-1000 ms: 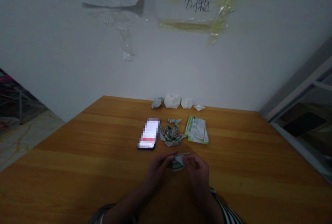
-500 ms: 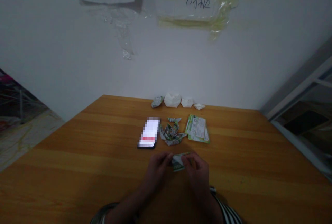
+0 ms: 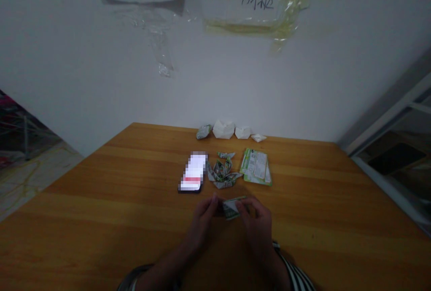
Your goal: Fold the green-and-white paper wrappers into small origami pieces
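1 folded paper (image 3: pixel 230 209) in right hand (image 3: pixel 258 220)

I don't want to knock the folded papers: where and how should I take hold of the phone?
Probably best grip: both long edges at the near end of the phone, coming from the left. It lies flat, wood shows along its left edge, and the gap to the folded papers on its right looks wider at that end.

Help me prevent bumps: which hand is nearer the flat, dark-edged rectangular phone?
Left: the left hand is just in front of the phone, the right hand farther off rightward.
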Demonstrator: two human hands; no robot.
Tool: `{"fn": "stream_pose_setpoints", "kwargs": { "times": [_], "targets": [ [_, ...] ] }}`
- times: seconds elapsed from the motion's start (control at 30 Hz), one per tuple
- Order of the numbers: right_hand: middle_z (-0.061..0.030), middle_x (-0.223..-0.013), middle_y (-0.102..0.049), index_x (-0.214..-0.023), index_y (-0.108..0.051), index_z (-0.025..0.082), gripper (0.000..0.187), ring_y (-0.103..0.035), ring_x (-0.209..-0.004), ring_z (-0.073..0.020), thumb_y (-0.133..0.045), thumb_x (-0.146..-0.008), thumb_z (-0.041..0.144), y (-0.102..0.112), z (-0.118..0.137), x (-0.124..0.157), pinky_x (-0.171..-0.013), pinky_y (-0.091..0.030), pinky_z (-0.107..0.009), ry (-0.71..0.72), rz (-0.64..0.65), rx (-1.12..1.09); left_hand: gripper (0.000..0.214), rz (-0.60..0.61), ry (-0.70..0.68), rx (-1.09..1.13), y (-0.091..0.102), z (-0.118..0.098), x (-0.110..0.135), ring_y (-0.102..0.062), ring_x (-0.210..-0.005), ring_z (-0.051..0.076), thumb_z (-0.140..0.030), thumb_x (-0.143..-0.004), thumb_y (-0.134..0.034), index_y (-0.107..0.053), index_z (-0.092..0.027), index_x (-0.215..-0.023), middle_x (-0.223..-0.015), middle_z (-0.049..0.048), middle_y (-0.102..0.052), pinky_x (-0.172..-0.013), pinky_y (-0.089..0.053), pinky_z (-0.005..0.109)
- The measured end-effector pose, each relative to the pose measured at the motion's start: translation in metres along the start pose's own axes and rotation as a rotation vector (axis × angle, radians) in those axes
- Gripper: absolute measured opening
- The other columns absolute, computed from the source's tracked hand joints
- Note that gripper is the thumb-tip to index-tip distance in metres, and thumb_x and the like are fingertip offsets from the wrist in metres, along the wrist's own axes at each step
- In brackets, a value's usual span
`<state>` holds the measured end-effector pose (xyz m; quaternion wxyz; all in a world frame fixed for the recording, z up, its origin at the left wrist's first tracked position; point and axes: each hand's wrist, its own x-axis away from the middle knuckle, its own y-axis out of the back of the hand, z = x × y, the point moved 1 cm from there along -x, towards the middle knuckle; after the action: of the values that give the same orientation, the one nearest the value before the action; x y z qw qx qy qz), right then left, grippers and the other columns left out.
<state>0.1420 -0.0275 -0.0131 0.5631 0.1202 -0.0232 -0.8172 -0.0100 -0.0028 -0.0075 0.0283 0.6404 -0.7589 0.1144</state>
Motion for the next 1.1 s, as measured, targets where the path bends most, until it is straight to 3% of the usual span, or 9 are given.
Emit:
{"fn": "stream_pose_setpoints", "kwargs": {
  "times": [0.23, 0.47, 0.83, 1.1],
  "targets": [
    [-0.0036, -0.069, -0.067, -0.070, -0.067, 0.016, 0.015, -0.062, -0.069, -0.0192, -0.066, -0.076, 0.030, 0.0023, 0.0023, -0.0009, -0.064, -0.048, -0.026, -0.031, 0.011, -0.002, 0.035, 0.060, -0.017, -0.200, -0.0010, -0.0065, -0.0053, -0.059, -0.064, 0.018, -0.046, -0.077, -0.061, -0.068, -0.013, -0.066, -0.063, 0.0021, -0.066, -0.062, -0.047, 0.026],
    [-0.0037, -0.070, -0.066, -0.070, -0.066, 0.016, 0.017, -0.062, -0.070, -0.0192, -0.065, -0.076, 0.031, -0.0031, -0.0022, 0.0004, -0.066, -0.048, -0.028, -0.063, 0.018, -0.049, 0.038, -0.011, -0.075, -0.219, -0.0059, -0.0089, -0.0015, -0.050, -0.055, 0.014, -0.045, -0.081, -0.056, -0.060, -0.014, -0.059, -0.055, -0.0019, -0.054, -0.053, -0.040, 0.022],
    [-0.0008, -0.064, -0.063, -0.066, -0.061, 0.016, 0.015, -0.059, -0.062, -0.0159, -0.068, -0.072, 0.028, -0.0049, -0.0043, 0.0013, -0.058, -0.049, -0.025, -0.122, -0.082, -0.184, 0.039, -0.013, -0.103, -0.310, -0.0069, -0.0039, -0.0005, -0.050, -0.054, 0.014, -0.046, -0.083, -0.052, -0.057, -0.015, -0.059, -0.055, -0.0019, -0.052, -0.052, -0.040, 0.022],
    [-0.0014, -0.072, -0.063, -0.080, -0.057, 0.018, 0.017, -0.063, -0.068, -0.0173, -0.068, -0.073, 0.028, -0.0061, 0.0000, 0.0020, -0.059, -0.052, -0.025, -0.131, -0.090, -0.253, 0.038, 0.097, -0.114, -0.416, -0.0050, -0.0084, -0.0014, -0.048, -0.054, 0.014, -0.047, -0.083, -0.051, -0.059, -0.016, -0.062, -0.056, -0.0020, -0.053, -0.051, -0.036, 0.022]
  ]
}}
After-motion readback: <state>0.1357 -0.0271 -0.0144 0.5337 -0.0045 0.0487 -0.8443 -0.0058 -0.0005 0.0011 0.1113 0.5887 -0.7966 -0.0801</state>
